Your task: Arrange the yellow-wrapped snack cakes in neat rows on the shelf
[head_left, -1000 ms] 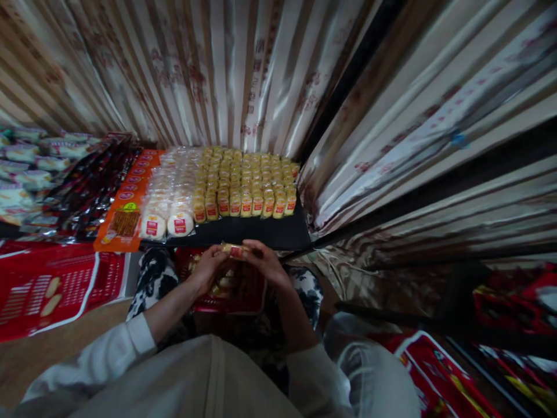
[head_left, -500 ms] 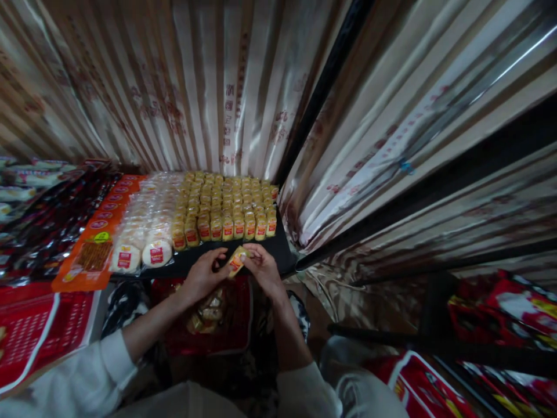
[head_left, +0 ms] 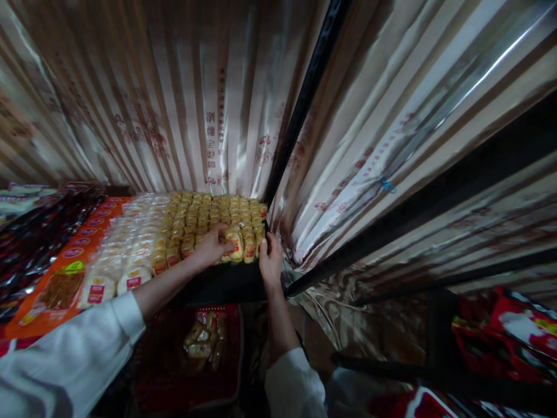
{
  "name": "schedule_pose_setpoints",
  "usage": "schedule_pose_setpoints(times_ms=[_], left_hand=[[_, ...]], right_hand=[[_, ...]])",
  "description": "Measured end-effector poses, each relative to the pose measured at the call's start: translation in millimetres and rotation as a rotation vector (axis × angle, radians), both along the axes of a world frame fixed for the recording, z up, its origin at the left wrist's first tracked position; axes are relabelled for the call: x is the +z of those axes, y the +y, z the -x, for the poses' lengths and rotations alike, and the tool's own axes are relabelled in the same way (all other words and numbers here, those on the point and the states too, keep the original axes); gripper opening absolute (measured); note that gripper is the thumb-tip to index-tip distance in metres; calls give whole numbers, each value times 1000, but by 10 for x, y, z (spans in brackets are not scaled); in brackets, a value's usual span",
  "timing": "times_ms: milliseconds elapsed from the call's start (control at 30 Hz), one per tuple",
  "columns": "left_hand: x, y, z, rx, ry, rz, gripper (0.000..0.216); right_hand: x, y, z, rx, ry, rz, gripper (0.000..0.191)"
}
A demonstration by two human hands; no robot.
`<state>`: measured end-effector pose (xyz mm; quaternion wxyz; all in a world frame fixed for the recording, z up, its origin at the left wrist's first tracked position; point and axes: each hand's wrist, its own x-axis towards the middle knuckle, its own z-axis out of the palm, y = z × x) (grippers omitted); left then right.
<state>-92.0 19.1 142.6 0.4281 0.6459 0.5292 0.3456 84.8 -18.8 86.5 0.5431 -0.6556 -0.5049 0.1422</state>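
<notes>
My left hand (head_left: pixel 211 248) is closed on a small yellow wrapped snack packet (head_left: pixel 235 244) with a red label, held at the front of the rows. My right hand (head_left: pixel 271 260) is at the right end of these rows, thumb and fingers apart, with the thumb beside the end packet; whether it touches cannot be made out. Many matching yellow packets (head_left: pixel 195 212) stand in tight rows on the black shelf (head_left: pixel 235 281). Below, more wrapped packets (head_left: pixel 206 339) lie loose in a red basket (head_left: pixel 237 371).
Left of the rows are clear packs of round white cakes (head_left: pixel 97 289), an orange snack bag (head_left: pixel 47 307) and dark shiny packs (head_left: pixel 39 244). A black post (head_left: pixel 300 116) rises behind the shelf's right end, before a draped curtain (head_left: pixel 174 104). Red packages (head_left: pixel 522 325) sit at right.
Both hands have moved forward from above the basket to the front of the rows. The packet, held between both hands before, is now at the row in my left hand. The view has shifted.
</notes>
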Motion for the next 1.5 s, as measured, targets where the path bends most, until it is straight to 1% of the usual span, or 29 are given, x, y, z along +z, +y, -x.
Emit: schedule_pose_setpoints(times_ms=[67, 133, 200, 267, 400, 500, 567, 667, 933, 1100, 1167, 1267, 1333, 1500], left_hand=[[50, 192, -122, 8, 9, -42, 35], [96, 382, -270, 24, 41, -97, 28], [139, 562, -444, 56, 93, -145, 25], [183, 721, -641, 51, 145, -195, 25], [224, 957, -1043, -21, 251, -279, 21], [168, 1085, -1274, -39, 370, -322, 22], [104, 1149, -1373, -74, 481, -355, 24], [25, 1198, -1447, -110, 622, -406, 27], [-78, 1223, -1497, -99, 789, -433, 24], [-129, 1210, -1537, -72, 824, -464, 29], [-133, 1183, -1547, -58, 825, -510, 29], [-136, 1158, -1554, -85, 837, -578, 30], [-139, 1159, -1562, -99, 854, -562, 30], [-144, 1183, -1616, -82, 870, -514, 31]], right_hand=[[-137, 63, -52, 3, -59, 13, 48], [-259, 101, -65, 23, -64, 26, 51], [-339, 131, -59, 23, -57, 37, 53], [-370, 159, -50, 14, -56, 34, 53], [-347, 192, -46, 13, -93, 11, 53], [-343, 193, -61, 12, -110, 11, 49], [-360, 193, -76, -1, -114, 5, 47], [-393, 204, -97, -17, -117, -14, 45], [-392, 233, -104, -9, -100, -1, 41], [-390, 235, -104, -12, -101, 6, 43], [-395, 236, -102, -10, -103, 8, 43], [-402, 239, -98, -15, -102, 9, 43], [-402, 241, -96, -18, -97, 14, 43], [-384, 237, -93, -20, -79, 31, 44]])
